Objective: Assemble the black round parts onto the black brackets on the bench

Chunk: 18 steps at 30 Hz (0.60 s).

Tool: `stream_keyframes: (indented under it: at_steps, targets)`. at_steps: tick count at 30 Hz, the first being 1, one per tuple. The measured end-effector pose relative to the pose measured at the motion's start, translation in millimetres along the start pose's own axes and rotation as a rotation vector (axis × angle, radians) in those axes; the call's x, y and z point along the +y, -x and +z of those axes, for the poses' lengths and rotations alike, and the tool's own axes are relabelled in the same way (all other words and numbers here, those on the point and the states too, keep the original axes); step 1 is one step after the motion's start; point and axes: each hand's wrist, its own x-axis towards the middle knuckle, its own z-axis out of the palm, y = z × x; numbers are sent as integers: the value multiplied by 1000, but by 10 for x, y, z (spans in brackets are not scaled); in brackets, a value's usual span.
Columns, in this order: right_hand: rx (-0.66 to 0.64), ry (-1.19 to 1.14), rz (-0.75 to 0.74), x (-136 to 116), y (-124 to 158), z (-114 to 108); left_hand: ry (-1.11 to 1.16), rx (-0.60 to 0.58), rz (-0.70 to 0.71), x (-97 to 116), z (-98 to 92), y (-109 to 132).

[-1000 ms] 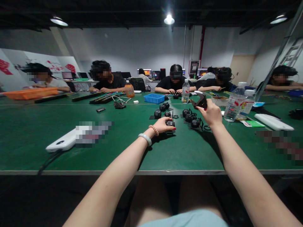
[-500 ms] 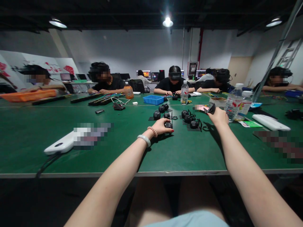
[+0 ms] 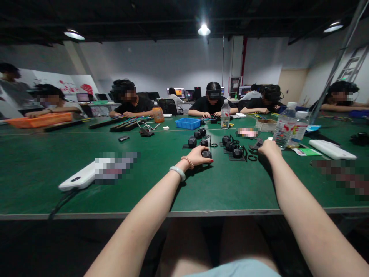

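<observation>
My left hand (image 3: 197, 156), with a beaded bracelet and a pale bangle at the wrist, curls its fingers around a small black blocky part (image 3: 206, 154) at the table surface. Farther right, my right hand (image 3: 270, 149) is closed at the edge of a thin black angular bracket (image 3: 255, 144), low over the table; its fingertips are mostly hidden behind the hand. Between the hands lies a cluster of similar black rounded parts (image 3: 231, 145) on slatted pieces. Beside it is a black ring (image 3: 252, 157). More black parts (image 3: 200, 133) sit just beyond my left hand.
Clear plastic bottles (image 3: 285, 125) stand just past my right hand, near a brown box (image 3: 265, 125). A blue tray (image 3: 188, 123) and an orange drink bottle (image 3: 157, 114) are farther back. White devices lie left (image 3: 83, 177) and right (image 3: 332, 149). Several people sit across the green table (image 3: 161, 192).
My right hand has lowered the black bracket from above the table to near its surface, beside the ring. The left hand keeps its hold. At far left, a standing person has come into view.
</observation>
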Motion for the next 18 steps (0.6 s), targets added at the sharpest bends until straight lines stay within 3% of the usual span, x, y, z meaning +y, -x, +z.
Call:
stream_keyframes:
  at_steps: [15, 18]
  targets:
    - [-66, -1, 86, 136, -172, 163, -15, -2, -2, -4, -7, 1]
    - [-23, -28, 32, 137, -180, 173, -22, -1, 7, -5, -4, 2]
